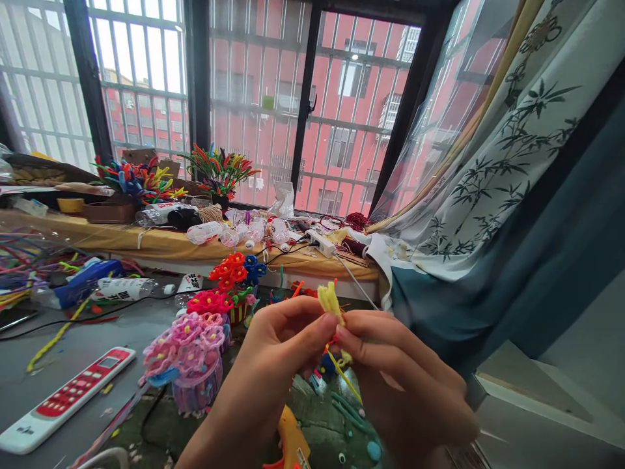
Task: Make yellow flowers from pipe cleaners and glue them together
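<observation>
Between my two hands is a small bundle of bent yellow pipe cleaner (329,298), its folded end pointing up. My left hand (288,339) pinches it between thumb and fingers from the left. From the right, the thumb and fingers of my right hand (395,355) close on its lower part. A thin yellow strand (344,378) hangs down below the fingers. Under my hands lies an orange glue gun (291,440), partly covered by my left wrist. Left of my left hand stands a pot of pink pipe-cleaner flowers (198,355).
Red flowers (228,270) and blue flowers (252,267) stand behind the pink pot. A red-and-white remote (68,398) lies on the grey table at left. Bottles (124,288), a power strip (319,244) and a cable clutter the table and sill. Green pipe cleaners (354,413) lie below my hands.
</observation>
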### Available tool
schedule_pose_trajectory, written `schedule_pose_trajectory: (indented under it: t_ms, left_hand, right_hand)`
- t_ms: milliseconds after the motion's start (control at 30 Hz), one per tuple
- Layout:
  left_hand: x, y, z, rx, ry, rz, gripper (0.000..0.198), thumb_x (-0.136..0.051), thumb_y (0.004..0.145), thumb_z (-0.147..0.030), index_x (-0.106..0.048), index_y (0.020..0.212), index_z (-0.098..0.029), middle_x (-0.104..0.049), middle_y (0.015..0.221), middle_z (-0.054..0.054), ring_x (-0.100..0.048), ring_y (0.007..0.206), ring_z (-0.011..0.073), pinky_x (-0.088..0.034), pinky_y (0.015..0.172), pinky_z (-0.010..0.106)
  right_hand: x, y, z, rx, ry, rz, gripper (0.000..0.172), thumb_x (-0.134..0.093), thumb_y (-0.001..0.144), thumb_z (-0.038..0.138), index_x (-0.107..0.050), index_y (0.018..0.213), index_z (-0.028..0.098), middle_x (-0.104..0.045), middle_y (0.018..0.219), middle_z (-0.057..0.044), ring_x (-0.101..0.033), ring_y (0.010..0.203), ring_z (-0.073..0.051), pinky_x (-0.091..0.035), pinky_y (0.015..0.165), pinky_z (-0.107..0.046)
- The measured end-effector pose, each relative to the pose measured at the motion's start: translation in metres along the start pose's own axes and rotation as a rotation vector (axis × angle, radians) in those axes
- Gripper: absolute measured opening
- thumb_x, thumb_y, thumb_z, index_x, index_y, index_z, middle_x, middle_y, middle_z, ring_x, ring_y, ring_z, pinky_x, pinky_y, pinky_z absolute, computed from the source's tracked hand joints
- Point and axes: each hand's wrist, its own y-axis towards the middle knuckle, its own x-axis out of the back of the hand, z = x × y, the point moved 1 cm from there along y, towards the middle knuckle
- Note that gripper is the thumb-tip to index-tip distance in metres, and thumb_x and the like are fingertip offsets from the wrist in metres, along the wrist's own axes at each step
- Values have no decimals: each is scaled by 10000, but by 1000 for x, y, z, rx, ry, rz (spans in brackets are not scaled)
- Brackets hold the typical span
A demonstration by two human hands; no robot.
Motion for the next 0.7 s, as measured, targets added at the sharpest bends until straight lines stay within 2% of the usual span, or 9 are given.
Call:
schedule_pose_trajectory:
  t_ms: [100, 167, 267, 367, 500, 700]
  left_hand:
    - [-3, -3, -2, -95, 57, -60, 259, -779, 804, -369, -689, 689, -155, -483, 595, -43, -326, 536, 63, -246, 480, 186]
    - [-5, -5, -3, -153, 105, -82, 226, -762, 824, -318, -698, 674, -162, -483, 586, -47, -312, 527, 63, -237, 462, 188]
    - [-7, -5, -6, -182, 142, -67, 199, -745, 835, -280, -700, 676, -169, -505, 618, -40, -362, 562, 74, -288, 485, 183]
    - [-5, -3, -9, -161, 159, 7, 219, -741, 831, -247, -665, 643, -164, -483, 608, -46, -374, 572, 79, -330, 527, 184]
    - [1, 1, -11, -101, 226, 153, 253, -781, 787, -209, -625, 599, -143, -442, 583, -55, -340, 567, 76, -303, 523, 187]
    - [5, 5, -3, -76, 288, 233, 240, -799, 772, -291, -676, 667, -114, -485, 595, -38, -390, 576, 80, -278, 503, 192]
  right_hand:
    - [-2, 2, -3, -106, 118, -35, 308, -726, 784, -19, -784, 881, 268, -761, 782, -3, -712, 690, -167, -569, 613, -274]
    - [-3, 1, -7, -249, 228, -77, 230, -771, 784, 43, -781, 833, 267, -755, 758, -1, -686, 661, -163, -540, 578, -274]
    - [-3, -2, -13, -495, 403, -91, 113, -813, 788, 156, -767, 744, 250, -729, 721, -9, -632, 612, -156, -488, 528, -270]
    - [-1, -3, -19, -670, 573, -48, 143, -834, 772, 203, -730, 676, 221, -687, 690, -4, -579, 580, -135, -432, 501, -255]
    - [5, -2, -27, -797, 709, 6, 219, -888, 695, 185, -682, 622, 191, -644, 661, 17, -535, 557, -103, -385, 496, -232]
    - [8, -3, -38, -949, 926, 151, 299, -935, 616, 218, -643, 580, 163, -624, 604, 22, -521, 528, -82, -366, 486, -199]
